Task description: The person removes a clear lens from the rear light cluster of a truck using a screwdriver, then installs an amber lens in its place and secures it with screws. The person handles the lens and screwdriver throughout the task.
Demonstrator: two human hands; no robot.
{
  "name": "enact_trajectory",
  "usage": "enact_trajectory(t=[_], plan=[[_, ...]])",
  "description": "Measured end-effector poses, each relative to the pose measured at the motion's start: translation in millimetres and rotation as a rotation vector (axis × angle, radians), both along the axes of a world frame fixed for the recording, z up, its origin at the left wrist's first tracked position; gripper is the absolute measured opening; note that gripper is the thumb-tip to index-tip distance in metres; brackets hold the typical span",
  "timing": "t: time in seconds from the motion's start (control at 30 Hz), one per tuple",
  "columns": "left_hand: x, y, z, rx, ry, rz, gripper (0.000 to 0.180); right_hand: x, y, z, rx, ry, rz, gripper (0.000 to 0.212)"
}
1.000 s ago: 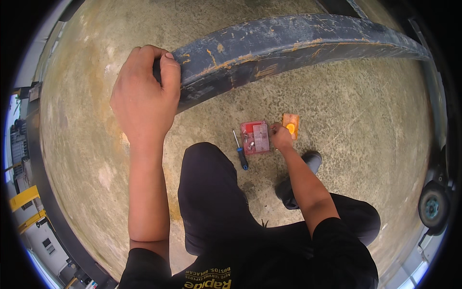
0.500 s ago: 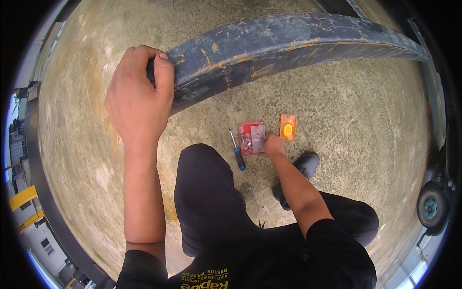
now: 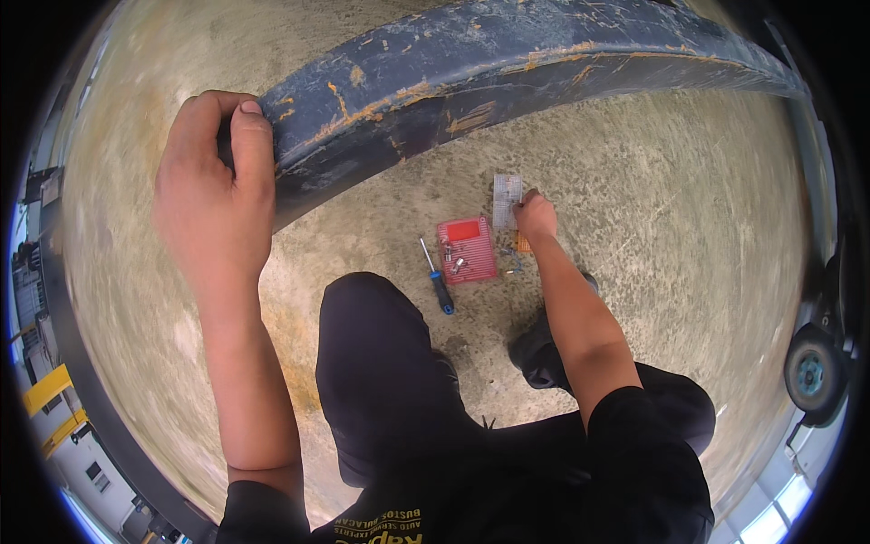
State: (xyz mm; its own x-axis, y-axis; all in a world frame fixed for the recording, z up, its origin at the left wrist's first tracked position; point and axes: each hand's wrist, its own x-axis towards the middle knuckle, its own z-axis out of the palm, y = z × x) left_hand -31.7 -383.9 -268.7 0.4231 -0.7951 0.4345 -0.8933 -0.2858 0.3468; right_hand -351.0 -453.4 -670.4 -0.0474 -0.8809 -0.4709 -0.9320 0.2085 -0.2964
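Handling the pale flat piece (image 3: 507,200) looks like the step rn, R hand (image 3: 536,216) pinching its edge near the red panel (image 3: 481,265) (can't tell if it's off the floor (image 3: 662,236)), L hand (image 3: 216,177) gripping the dark beam (image 3: 435,72), next move prob needs a light pinch.

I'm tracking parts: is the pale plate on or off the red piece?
Off: the right hand holds the pale plate beside the red piece, not covering it.
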Motion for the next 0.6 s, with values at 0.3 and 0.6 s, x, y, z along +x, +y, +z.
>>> enact_trajectory(t=[0.3,0.6], plan=[[-1,0,0,0.006,-0.01,0.021,0.025,30,-7,-1,-0.112,0.13,0.174,0.039],[0,-1,-2,-0.024,-0.023,0.006,0.023,78,74,2,0.169,-0.192,0.884,0.041]])
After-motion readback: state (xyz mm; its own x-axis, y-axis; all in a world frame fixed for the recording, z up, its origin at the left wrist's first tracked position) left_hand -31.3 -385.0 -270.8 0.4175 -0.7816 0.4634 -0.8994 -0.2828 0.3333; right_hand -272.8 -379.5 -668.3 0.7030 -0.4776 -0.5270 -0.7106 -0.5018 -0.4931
